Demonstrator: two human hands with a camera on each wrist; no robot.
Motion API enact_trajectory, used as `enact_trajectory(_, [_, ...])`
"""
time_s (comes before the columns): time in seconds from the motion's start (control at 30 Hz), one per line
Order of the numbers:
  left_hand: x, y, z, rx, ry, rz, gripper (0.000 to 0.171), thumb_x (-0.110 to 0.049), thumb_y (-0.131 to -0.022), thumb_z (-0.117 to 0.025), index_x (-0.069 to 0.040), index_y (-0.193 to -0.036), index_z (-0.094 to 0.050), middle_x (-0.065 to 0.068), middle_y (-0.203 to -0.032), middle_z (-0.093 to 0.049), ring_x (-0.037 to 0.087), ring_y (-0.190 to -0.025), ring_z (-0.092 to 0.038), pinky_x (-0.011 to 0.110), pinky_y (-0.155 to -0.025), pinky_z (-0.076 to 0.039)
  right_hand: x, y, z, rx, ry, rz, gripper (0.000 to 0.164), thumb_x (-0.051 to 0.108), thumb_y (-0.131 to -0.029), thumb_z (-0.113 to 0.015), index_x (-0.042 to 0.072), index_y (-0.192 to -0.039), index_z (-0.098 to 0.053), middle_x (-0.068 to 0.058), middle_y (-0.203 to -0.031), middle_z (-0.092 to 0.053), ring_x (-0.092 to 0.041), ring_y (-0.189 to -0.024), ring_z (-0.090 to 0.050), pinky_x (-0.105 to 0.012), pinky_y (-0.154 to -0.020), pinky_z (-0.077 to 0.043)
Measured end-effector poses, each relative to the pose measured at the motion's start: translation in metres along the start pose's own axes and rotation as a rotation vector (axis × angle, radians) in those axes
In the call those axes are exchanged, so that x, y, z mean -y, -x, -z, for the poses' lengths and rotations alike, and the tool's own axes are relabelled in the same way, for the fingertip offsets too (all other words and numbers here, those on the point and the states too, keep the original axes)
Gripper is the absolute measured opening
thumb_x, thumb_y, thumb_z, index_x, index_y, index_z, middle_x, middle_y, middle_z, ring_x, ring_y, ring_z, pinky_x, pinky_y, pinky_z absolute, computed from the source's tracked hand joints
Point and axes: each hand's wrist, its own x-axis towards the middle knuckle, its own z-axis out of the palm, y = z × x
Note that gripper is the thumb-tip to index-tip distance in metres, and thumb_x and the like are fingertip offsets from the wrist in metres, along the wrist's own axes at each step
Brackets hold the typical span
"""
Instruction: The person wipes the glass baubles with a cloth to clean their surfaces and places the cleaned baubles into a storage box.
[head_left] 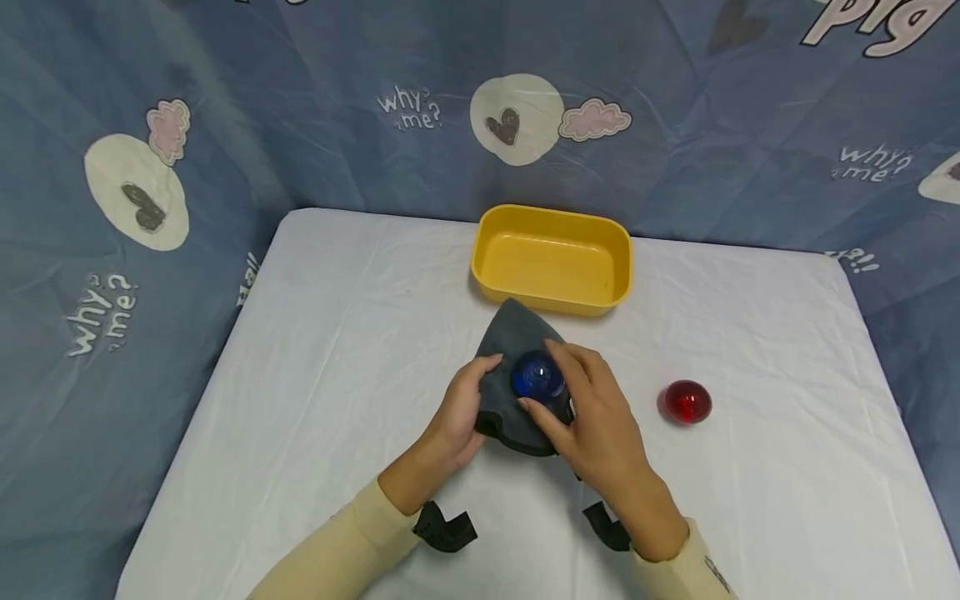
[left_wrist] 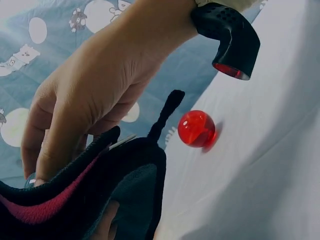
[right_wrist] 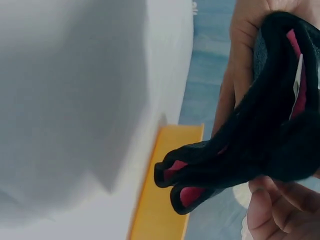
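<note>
My left hand grips the left side of a dark grey cloth pouch, thumb on top and fingers underneath. The pouch has black edging, a pink lining and a small loop. On its upper face lies a blue glass ball. My right hand pinches this ball between thumb and fingers; in the left wrist view the ball is nearly hidden behind the pouch. The pouch's open end shows in the right wrist view. Off to the right, a red glass ball rests on the cloth.
A yellow rectangular tub stands at the table's back edge, just beyond the pouch. White cloth covers the table. A blue printed curtain hangs behind and at the sides. A black camera mount sits at each wrist.
</note>
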Motion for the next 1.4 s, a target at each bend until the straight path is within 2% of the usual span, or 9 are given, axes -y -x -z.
enact_trajectory(0.17, [0.001,-0.001,0.001,0.009,-0.001,-0.002,0.057,-0.028,-0.110,-0.033,-0.003,-0.160,-0.027,0.014,-0.159,-0.039,0.022,-0.142,-0.043,0.028,-0.102,-0.052,0.002,-0.001,-0.003,0.002,0.020,-0.011,0.070,0.023,-0.082,-0.093,-0.001,-0.138,-0.059,-0.018,-0.130,-0.058,-0.032,-0.120,-0.059,-0.049,-0.103,-0.053])
enact_trajectory(0.3, [0.001,-0.001,0.000,-0.006,0.003,-0.004,0.058,-0.028,-0.109,-0.034,-0.004,-0.161,-0.025,0.014,-0.161,-0.037,0.024,-0.144,-0.041,0.030,-0.104,-0.051,0.003,-0.002,-0.008,-0.051,-0.001,-0.028,0.067,0.025,-0.082,-0.093,-0.003,-0.133,-0.059,-0.019,-0.122,-0.062,-0.032,-0.112,-0.064,-0.049,-0.097,-0.057])
enact_trajectory(0.43, [0.001,-0.001,-0.001,-0.022,0.003,-0.010,0.057,-0.028,-0.109,-0.035,-0.004,-0.160,-0.027,0.013,-0.157,-0.041,0.023,-0.139,-0.046,0.031,-0.104,-0.052,0.003,-0.001,-0.013,-0.096,-0.004,-0.073,0.063,0.030,-0.084,-0.090,-0.004,-0.128,-0.059,-0.019,-0.112,-0.064,-0.030,-0.094,-0.066,-0.046,-0.082,-0.061])
enact_trajectory(0.6, [0.002,-0.002,-0.001,-0.025,-0.009,-0.003,0.054,-0.028,-0.109,-0.035,-0.002,-0.156,-0.033,0.014,-0.149,-0.047,0.019,-0.131,-0.053,0.029,-0.100,-0.053,0.004,-0.001,-0.016,-0.101,0.012,-0.163,0.054,0.038,-0.091,-0.081,-0.007,-0.116,-0.064,-0.019,-0.097,-0.066,-0.030,-0.080,-0.061,-0.045,-0.071,-0.057])
enact_trajectory(0.8, [0.005,-0.002,-0.001,0.008,-0.020,-0.002,0.056,-0.029,-0.110,-0.034,-0.001,-0.158,-0.027,0.014,-0.157,-0.038,0.022,-0.140,-0.043,0.032,-0.110,-0.047,0.004,-0.003,-0.017,-0.048,0.035,-0.266,0.048,0.044,-0.101,-0.067,-0.004,-0.104,-0.070,-0.015,-0.095,-0.067,-0.033,-0.088,-0.060,-0.047,-0.077,-0.055])
enact_trajectory(0.93, [0.004,-0.003,-0.002,0.004,-0.009,-0.011,0.056,-0.029,-0.110,-0.035,-0.003,-0.158,-0.028,0.013,-0.156,-0.039,0.020,-0.139,-0.044,0.031,-0.108,-0.048,0.005,-0.003,-0.016,-0.029,0.039,-0.287,0.049,0.045,-0.101,-0.067,-0.004,-0.106,-0.071,-0.015,-0.100,-0.067,-0.034,-0.095,-0.059,-0.048,-0.083,-0.054])
enact_trajectory(1.1, [0.002,-0.003,-0.002,-0.003,0.002,-0.017,0.056,-0.031,-0.110,-0.036,-0.004,-0.158,-0.028,0.014,-0.155,-0.042,0.021,-0.136,-0.048,0.031,-0.103,-0.052,0.004,0.000,-0.012,-0.010,0.035,-0.209,0.058,0.043,-0.094,-0.078,-0.007,-0.120,-0.066,-0.018,-0.107,-0.065,-0.034,-0.100,-0.059,-0.048,-0.086,-0.055])
enact_trajectory(1.27, [0.001,-0.002,-0.002,0.012,0.009,-0.009,0.058,-0.030,-0.109,-0.035,-0.005,-0.161,-0.026,0.014,-0.159,-0.038,0.023,-0.142,-0.042,0.036,-0.111,-0.047,0.002,0.001,-0.002,0.021,0.048,-0.042,0.077,0.031,-0.086,-0.089,0.000,-0.146,-0.053,-0.020,-0.130,-0.060,-0.035,-0.117,-0.058,-0.050,-0.100,-0.055])
enact_trajectory(1.4, [0.002,-0.002,-0.001,0.035,-0.011,0.002,0.057,-0.030,-0.110,-0.034,-0.004,-0.160,-0.029,0.013,-0.159,-0.039,0.024,-0.143,-0.042,0.039,-0.114,-0.043,0.002,0.000,0.006,0.068,0.091,0.089,0.077,0.023,-0.086,-0.090,0.006,-0.151,-0.052,-0.020,-0.143,-0.054,-0.036,-0.124,-0.056,-0.050,-0.103,-0.053])
